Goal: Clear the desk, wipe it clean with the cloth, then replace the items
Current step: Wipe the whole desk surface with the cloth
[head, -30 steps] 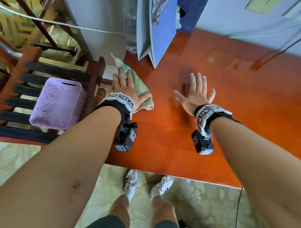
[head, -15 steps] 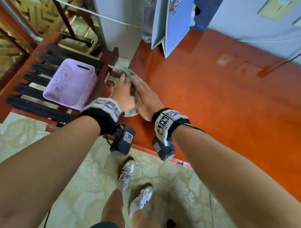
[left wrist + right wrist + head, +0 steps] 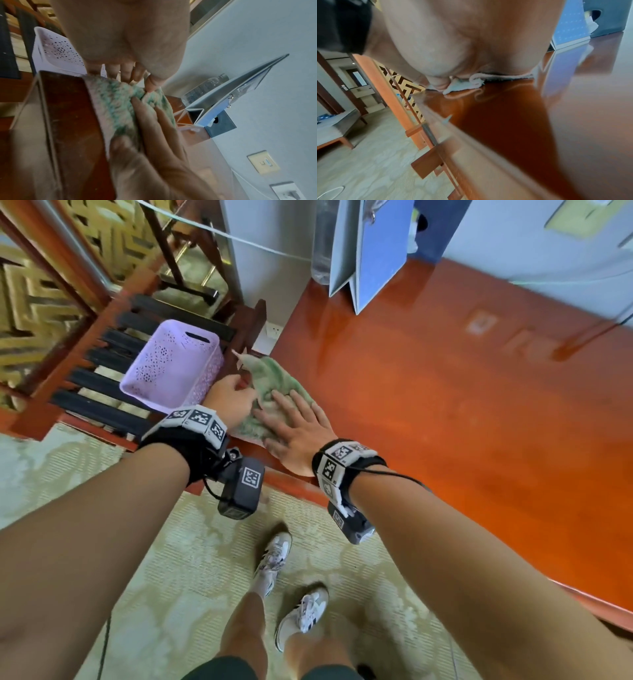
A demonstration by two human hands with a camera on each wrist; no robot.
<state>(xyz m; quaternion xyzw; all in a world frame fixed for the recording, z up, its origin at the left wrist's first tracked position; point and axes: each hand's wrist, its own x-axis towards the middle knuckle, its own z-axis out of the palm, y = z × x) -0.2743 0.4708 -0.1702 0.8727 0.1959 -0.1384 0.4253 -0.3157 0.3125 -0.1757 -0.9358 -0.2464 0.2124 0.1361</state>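
Note:
A green-and-white cloth (image 3: 274,381) lies on the near left corner of the glossy orange-red desk (image 3: 445,422). My left hand (image 3: 239,392) pinches the cloth's left edge; the left wrist view shows the thumb and fingers closed on a fold of the cloth (image 3: 120,105). My right hand (image 3: 291,412) lies flat on top of the cloth with straight fingers, and its fingers (image 3: 154,125) press the fabric down. In the right wrist view the cloth's rolled hem (image 3: 474,79) peeks out from under my palm, right at the desk (image 3: 513,115) edge.
A purple perforated basket (image 3: 174,368) sits on a slatted wooden chair (image 3: 99,385) just left of the desk. At the desk's back stand a blue binder (image 3: 373,251), a clear water bottle (image 3: 322,244) and a dark blue box (image 3: 438,224). My feet are below the desk's near edge.
My right hand left the bare desk, crossed to the left and now lies on the cloth. My left hand went from pressing the cloth flat to pinching its edge at the corner.

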